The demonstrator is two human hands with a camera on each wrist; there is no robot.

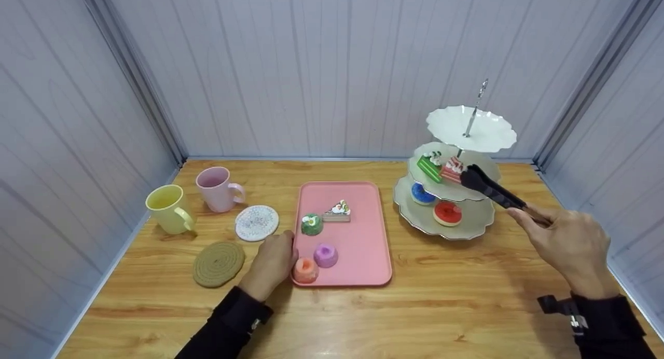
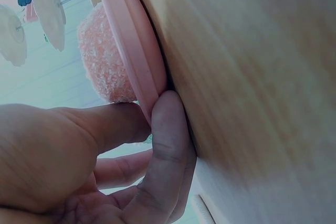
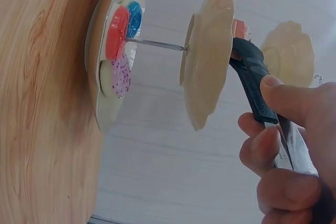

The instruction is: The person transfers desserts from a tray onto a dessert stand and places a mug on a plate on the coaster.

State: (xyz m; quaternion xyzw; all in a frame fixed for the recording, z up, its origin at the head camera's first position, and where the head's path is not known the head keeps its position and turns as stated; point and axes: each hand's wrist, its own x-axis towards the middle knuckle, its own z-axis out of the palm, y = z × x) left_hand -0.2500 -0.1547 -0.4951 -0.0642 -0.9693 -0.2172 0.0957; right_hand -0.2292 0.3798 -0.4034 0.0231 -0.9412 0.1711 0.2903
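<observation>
My right hand (image 1: 573, 245) grips black-tipped tongs (image 1: 490, 188), whose tips are at a pink cake slice (image 1: 452, 169) on the middle tier of a white three-tier stand (image 1: 472, 130). Whether the tips pinch the slice is hard to tell. Beside it lies a green cake slice (image 1: 429, 168). With thumb and fingers, my left hand (image 1: 272, 260) pinches the left rim of a pink tray (image 1: 363, 245). On that tray sit a white-topped cake slice (image 1: 338, 211), a green round cake (image 1: 312, 224), a purple one (image 1: 326, 255) and an orange one (image 1: 306, 270).
The bottom tier bears a blue donut (image 1: 423, 194), a red donut (image 1: 447, 213) and a purple-speckled donut (image 3: 121, 76). To the left stand a yellow mug (image 1: 170, 209) and a pink mug (image 1: 218, 190), near a white coaster (image 1: 257, 223) and a woven brown coaster (image 1: 219, 264). Panels enclose the table.
</observation>
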